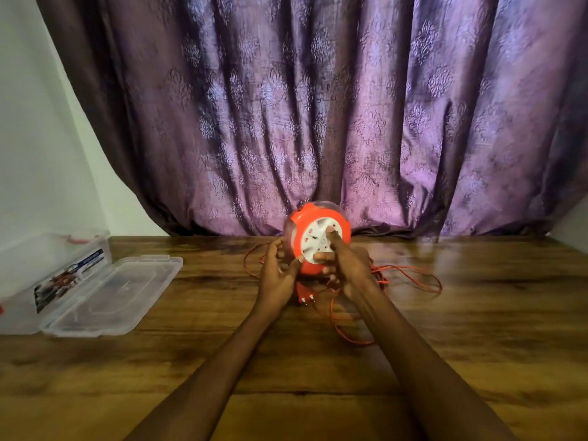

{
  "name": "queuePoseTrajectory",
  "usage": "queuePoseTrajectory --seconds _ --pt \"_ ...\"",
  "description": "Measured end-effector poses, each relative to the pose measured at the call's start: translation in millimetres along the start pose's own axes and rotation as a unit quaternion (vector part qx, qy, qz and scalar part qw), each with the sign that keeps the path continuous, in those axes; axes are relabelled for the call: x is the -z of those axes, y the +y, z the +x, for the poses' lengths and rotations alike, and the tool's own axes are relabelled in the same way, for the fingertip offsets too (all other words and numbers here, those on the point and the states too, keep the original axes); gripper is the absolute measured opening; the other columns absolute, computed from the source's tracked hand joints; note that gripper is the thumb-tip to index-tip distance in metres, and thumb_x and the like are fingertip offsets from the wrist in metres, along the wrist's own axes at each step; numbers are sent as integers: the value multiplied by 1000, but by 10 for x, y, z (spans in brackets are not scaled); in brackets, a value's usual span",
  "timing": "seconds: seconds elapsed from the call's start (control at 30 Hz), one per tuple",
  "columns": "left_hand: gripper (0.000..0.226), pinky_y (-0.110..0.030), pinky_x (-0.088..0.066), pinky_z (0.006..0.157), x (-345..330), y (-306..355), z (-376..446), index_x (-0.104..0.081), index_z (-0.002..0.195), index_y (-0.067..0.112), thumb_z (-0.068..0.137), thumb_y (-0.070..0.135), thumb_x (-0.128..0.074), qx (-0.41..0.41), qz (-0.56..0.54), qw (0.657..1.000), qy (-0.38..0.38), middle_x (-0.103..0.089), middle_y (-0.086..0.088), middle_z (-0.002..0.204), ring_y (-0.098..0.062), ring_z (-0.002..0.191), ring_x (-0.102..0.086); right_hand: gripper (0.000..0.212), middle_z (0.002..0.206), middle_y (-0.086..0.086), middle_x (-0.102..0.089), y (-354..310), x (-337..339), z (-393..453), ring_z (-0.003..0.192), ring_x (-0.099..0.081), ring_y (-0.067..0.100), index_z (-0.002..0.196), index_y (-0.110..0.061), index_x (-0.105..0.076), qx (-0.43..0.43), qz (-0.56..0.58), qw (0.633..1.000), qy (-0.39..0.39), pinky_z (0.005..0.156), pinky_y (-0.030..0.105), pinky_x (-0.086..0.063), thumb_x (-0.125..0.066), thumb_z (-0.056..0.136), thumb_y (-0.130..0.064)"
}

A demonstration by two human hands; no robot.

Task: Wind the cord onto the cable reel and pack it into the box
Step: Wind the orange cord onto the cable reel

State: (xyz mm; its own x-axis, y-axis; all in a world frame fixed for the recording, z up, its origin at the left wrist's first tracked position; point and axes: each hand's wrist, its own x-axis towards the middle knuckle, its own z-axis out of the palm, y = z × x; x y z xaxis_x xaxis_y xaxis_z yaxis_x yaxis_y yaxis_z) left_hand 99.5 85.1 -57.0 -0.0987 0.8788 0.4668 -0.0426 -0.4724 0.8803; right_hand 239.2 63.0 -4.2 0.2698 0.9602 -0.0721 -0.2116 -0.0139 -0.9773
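Near the far edge of the wooden table [445, 313], just before the purple curtain [318, 106], stands the cable reel [313, 240]: an orange drum on edge, its white socket face turned toward the viewer. Left hand [277, 275] cups the reel's left rim, fingers curled, thumb on the white face. Right hand [345, 265] holds the reel's right side, forefinger stretched up across the face; its other fingers are partly hidden. Thin orange cord [410, 276] lies in loose loops right of and below the reel, the plug [306, 296] directly beneath it. How much cord is wound is indistinct. Well left of the reel sits the clear plastic box [47, 268], cut off by the frame, its lid [111, 297] lying beside it.
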Motion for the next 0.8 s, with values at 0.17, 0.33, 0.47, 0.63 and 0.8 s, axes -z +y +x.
queuePoseTrajectory --seconds 0.17,0.33,0.47,0.63,0.8 --pt "34 -35 -61 62 180 82 128 -60 119 15 89 5 -70 123 -115 986 18 -71 -10 112 -24 96 -69 23 108 -3 -66 59 199 105 93 -62 25 109 -34 -66 465 -484 736 87 70 35 -50 -64 87 -29" --pt "37 -27 -59 58 392 178 156 -58 129 10 92 3 -62 134 -80 988 -19 -70 -6 109 -16 82 -68 55 142 2 -45 -45 192 168 116 -49 28 129 -46 -54 532 -621 573 -60 84 41 -43 -58 76 -31" --pt "41 -26 -58 57 411 207 142 -54 133 6 94 3 -62 118 -57 990 -51 -69 -13 115 -23 88 -66 60 143 6 -49 -35 106 76 119 -47 28 127 -49 -53 529 -672 515 -50 80 38 -37 -41 74 -24" --pt "38 -49 -60 80 299 123 99 -56 122 17 89 1 -68 76 -33 996 -16 -66 -12 113 -37 105 -65 42 136 14 -55 -17 100 87 112 -55 34 120 -48 -62 544 -699 464 -31 80 39 -39 -51 82 -35" --pt "46 -52 -57 88 142 84 45 -52 127 14 88 -1 -69 61 -43 997 -5 -64 -10 113 -27 104 -65 58 126 14 -57 -3 129 114 106 -54 35 128 -45 -54 519 -689 506 26 81 41 -36 -66 71 -50"
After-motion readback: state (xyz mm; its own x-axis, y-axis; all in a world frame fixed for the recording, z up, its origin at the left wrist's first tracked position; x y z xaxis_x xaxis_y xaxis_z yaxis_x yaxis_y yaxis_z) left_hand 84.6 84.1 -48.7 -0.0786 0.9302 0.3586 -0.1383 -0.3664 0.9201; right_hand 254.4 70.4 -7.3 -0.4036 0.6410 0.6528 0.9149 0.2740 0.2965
